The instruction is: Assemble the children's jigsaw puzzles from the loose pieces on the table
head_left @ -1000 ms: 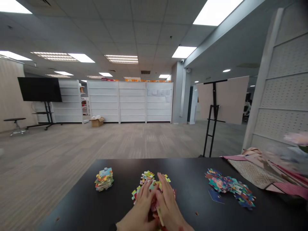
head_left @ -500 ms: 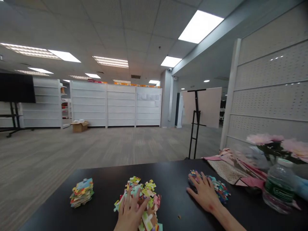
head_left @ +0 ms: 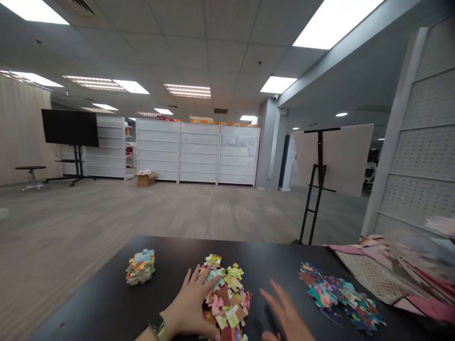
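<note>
Jigsaw pieces in yellow-green, pink and brown form a loose pile (head_left: 231, 303) at the near middle of the black table (head_left: 170, 255). My left hand (head_left: 194, 300), with a watch on its wrist, lies along the left side of this pile, fingers spread and touching its edge. To the right of the pile, my right hand (head_left: 286, 312) is partly blurred, fingers apart, with nothing seen in it. Farther right lies a spread heap of darker blue, teal and red jigsaw pieces (head_left: 337, 293). A neat stack of jigsaw pieces (head_left: 141, 267) stands on the left.
Pink and beige cloth (head_left: 369, 270) with clear plastic covers the table's right side. Beyond the table stand a black easel with a board (head_left: 334, 161), white shelves (head_left: 199, 151), a cardboard box (head_left: 145, 178) and a screen on a stand (head_left: 70, 128).
My right hand has left the dark pieces and come left toward the middle pile. My left hand has moved to that pile's left side. The view has turned left.
</note>
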`<control>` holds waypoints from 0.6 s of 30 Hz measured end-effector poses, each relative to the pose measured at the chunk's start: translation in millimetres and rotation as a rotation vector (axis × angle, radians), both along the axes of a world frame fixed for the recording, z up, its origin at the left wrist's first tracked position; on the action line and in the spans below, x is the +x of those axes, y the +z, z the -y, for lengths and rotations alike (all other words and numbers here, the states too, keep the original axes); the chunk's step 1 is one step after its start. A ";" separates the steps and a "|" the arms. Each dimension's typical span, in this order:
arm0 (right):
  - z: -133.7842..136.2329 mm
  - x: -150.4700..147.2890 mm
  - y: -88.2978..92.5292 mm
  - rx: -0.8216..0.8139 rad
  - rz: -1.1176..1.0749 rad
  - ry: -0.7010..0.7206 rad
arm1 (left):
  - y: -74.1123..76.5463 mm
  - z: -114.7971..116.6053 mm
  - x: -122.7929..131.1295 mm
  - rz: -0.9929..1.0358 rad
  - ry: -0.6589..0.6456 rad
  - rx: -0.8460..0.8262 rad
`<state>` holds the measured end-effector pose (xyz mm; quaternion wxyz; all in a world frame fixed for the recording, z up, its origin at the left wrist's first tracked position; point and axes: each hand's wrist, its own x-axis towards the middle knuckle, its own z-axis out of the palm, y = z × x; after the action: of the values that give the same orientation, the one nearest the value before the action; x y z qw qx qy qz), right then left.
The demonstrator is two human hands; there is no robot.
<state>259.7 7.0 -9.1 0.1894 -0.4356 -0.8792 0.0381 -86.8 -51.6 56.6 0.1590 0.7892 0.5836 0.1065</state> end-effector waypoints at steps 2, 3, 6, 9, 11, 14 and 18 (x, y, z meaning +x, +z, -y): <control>5.9 -42.8 -17.8 -0.051 0.081 0.080 | -0.2 -2.7 14.7 0.030 -0.021 0.000; 4.8 -59.9 -25.8 0.008 0.105 0.090 | 0.0 -3.3 21.2 0.047 -0.036 -0.014; -9.3 -80.4 -42.1 0.274 0.123 0.167 | 4.1 -6.8 30.3 0.117 -0.063 -0.033; -26.3 -57.0 -44.1 0.373 0.113 0.194 | 11.5 -19.4 26.8 0.130 -0.030 0.052; -33.1 -32.3 -36.4 0.292 0.124 0.163 | 13.4 -32.5 27.7 0.092 -0.048 0.066; -32.2 -6.1 -14.0 0.057 0.176 0.043 | 6.8 -53.1 47.2 0.053 -0.127 0.036; -18.5 3.9 20.6 -0.095 0.160 -0.014 | -5.9 -72.9 89.1 0.207 -0.168 0.136</control>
<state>263.6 25.5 11.5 0.0982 -0.4520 -0.8855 0.0435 2.3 21.3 50.7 0.1727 0.8291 0.4874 0.2127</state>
